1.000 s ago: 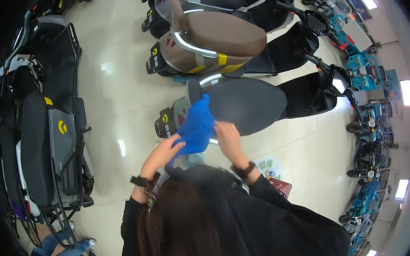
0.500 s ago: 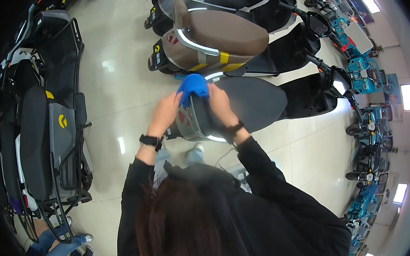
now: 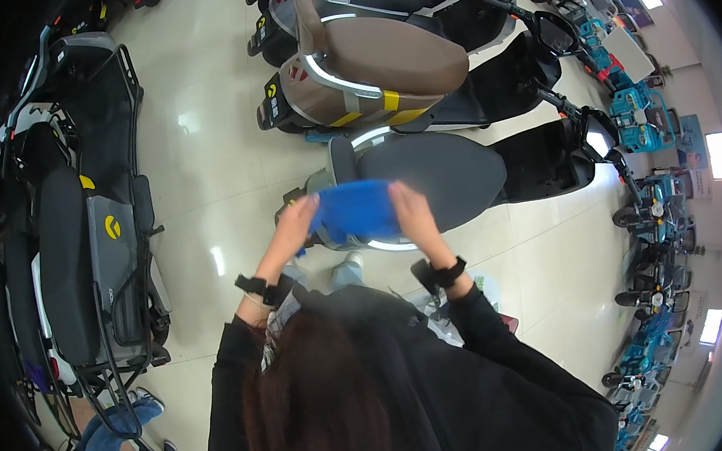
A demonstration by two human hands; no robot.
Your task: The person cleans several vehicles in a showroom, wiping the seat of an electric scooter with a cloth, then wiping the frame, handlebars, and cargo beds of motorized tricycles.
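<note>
A blue cloth [image 3: 353,211] is stretched between my two hands, a little blurred by motion. Its left edge is pinched by my left hand [image 3: 296,218], and my right hand [image 3: 412,211] grips the right edge. Behind the cloth stands a scooter with a dark grey seat [image 3: 433,176], a small backrest [image 3: 341,161] and a silver rear grab rail; the cloth hides part of its tail. Whether the cloth touches the scooter I cannot tell.
Beyond it is a scooter with a brown seat [image 3: 398,53], close alongside, and another black one further off. Dark cargo scooters [image 3: 67,257] line the left, with a person's legs [image 3: 114,431] at lower left. Teal vehicles [image 3: 637,119] stand along the right.
The cloth has come off the scooter's backrest, nearer to me, and is now spread out rather than bunched. Both hands have moved toward me and further apart.
</note>
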